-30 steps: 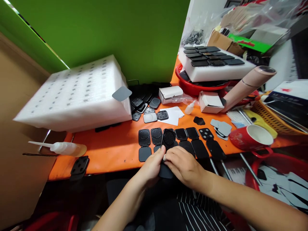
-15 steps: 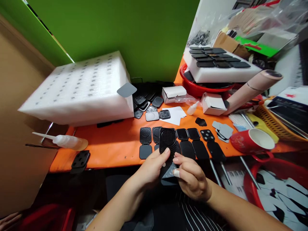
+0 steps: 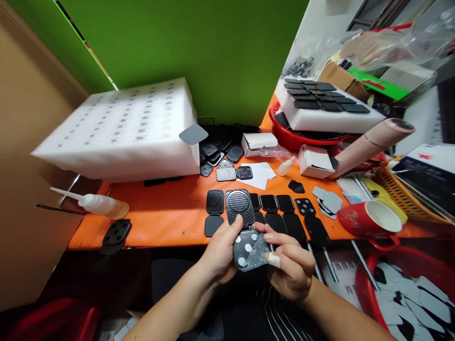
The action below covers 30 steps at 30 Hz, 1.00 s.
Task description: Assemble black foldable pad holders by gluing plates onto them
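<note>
My left hand (image 3: 219,248) grips a black hinged case (image 3: 240,206), unfolded into two square panels, with the thumb on the near panel by the hinge. Circular ridges and a grid cover its far panel; pale round dots show on the near one. My right hand (image 3: 292,260), a white wrap on one finger, pinches the edge of a thin greyish film (image 3: 257,254) that lies across the near panel's right part. How much of the film is stuck down I cannot tell. Just beyond the hands, similar unfolded cases (image 3: 213,226) lie in a row on the orange table (image 3: 163,213).
A large white foam block (image 3: 117,163) stands at the left behind a glue bottle (image 3: 103,205). To the right are a red mug (image 3: 355,221), grey sheets (image 3: 329,200) and a pink cylinder (image 3: 373,147). A red basin (image 3: 364,279) sits below the table's right edge.
The case has tilted, so its near panel now faces me with several dots in sight. Both hands have turned with it and keep their hold. The view has shifted slightly.
</note>
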Each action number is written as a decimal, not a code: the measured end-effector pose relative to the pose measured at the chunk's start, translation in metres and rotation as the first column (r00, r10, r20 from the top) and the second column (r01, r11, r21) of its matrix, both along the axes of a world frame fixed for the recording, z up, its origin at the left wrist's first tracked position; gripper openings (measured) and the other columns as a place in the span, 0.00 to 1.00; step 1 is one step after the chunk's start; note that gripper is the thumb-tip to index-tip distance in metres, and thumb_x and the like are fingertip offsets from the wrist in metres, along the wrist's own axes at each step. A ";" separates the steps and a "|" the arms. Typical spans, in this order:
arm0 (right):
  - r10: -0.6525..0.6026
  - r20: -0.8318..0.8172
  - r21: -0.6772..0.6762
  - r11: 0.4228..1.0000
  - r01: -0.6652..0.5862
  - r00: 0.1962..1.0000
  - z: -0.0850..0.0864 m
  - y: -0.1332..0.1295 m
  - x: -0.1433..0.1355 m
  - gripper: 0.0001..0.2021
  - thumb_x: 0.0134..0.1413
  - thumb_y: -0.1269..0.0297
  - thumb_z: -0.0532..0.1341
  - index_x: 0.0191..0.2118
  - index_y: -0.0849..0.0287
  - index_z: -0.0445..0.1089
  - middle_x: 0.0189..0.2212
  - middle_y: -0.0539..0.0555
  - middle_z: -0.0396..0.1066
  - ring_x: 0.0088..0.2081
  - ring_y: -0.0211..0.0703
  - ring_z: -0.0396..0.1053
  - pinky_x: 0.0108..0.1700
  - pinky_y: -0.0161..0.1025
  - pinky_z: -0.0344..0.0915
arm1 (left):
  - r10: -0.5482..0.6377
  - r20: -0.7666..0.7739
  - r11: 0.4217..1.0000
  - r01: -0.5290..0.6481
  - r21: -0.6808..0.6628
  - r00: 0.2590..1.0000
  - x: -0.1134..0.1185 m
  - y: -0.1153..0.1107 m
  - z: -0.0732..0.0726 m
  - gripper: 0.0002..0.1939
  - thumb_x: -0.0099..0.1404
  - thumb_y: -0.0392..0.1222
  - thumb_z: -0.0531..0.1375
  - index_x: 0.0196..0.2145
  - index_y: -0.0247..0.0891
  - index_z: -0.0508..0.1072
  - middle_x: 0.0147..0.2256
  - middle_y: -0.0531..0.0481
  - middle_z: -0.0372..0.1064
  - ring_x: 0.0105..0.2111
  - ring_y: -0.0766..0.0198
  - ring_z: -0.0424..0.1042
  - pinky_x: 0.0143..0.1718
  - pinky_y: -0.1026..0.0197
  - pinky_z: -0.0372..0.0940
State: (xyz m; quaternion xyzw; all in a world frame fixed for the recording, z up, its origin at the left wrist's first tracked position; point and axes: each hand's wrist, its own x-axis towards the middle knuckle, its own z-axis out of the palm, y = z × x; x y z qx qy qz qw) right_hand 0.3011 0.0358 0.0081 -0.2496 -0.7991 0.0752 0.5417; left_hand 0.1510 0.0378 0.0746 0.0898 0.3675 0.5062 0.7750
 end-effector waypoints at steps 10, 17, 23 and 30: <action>0.084 0.223 0.110 0.988 -0.111 0.971 0.030 0.015 0.004 0.12 0.49 0.82 0.55 0.38 0.62 0.67 0.36 0.54 0.61 0.46 0.46 0.65 0.45 0.49 0.73 | -0.200 -0.003 0.973 0.198 0.121 0.980 -0.010 -0.009 -0.007 0.17 0.56 0.38 0.63 0.45 0.37 0.73 0.39 0.46 0.73 0.37 0.62 0.70 0.38 0.63 0.62; 0.003 0.184 0.182 0.983 -0.037 0.983 0.036 0.011 0.003 0.10 0.47 0.82 0.58 0.33 0.60 0.67 0.34 0.53 0.62 0.41 0.43 0.64 0.40 0.44 0.74 | -0.270 0.028 0.950 0.262 0.168 0.962 -0.019 -0.009 -0.009 0.22 0.48 0.29 0.62 0.43 0.37 0.74 0.37 0.47 0.73 0.35 0.63 0.71 0.37 0.64 0.62; 0.050 0.242 0.132 0.988 -0.084 0.969 0.034 0.010 0.006 0.10 0.48 0.81 0.57 0.35 0.62 0.68 0.33 0.54 0.65 0.35 0.41 0.65 0.33 0.41 0.72 | -0.180 -0.083 0.973 0.190 0.133 0.980 -0.010 -0.010 -0.011 0.13 0.54 0.32 0.62 0.39 0.35 0.74 0.33 0.47 0.74 0.33 0.63 0.72 0.39 0.61 0.63; 0.152 0.216 0.072 0.983 -0.171 0.965 0.028 0.008 0.008 0.10 0.51 0.80 0.54 0.37 0.63 0.68 0.37 0.57 0.68 0.46 0.47 0.68 0.41 0.46 0.74 | -0.055 -0.212 0.998 0.062 0.031 0.976 0.001 -0.009 -0.016 0.12 0.48 0.33 0.64 0.34 0.33 0.74 0.31 0.48 0.74 0.29 0.66 0.69 0.32 0.65 0.62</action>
